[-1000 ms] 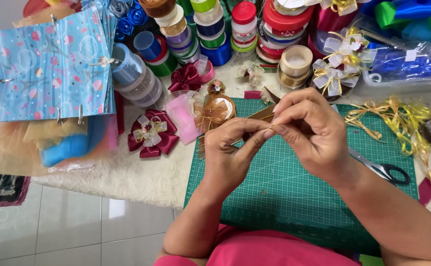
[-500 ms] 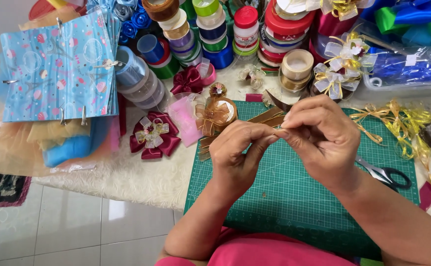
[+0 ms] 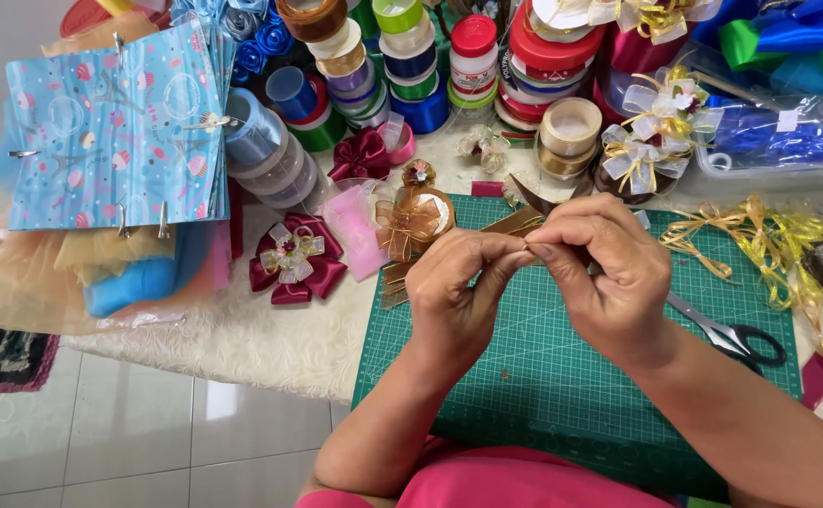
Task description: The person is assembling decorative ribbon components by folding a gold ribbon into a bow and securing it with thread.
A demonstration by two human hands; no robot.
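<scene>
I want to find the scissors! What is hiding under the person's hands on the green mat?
Under the right hand, black-handled scissors poke out on the green mat; their blade tips are covered. Brown ribbon shows between both hands; the left hand hides the rest.

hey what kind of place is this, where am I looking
Most likely a home craft table for making ribbon bows. Stacked ribbon spools crowd the back, finished bows such as a maroon bow lie around, and both hands, left hand and right hand, pinch brown ribbon over a green cutting mat beside scissors.
</scene>
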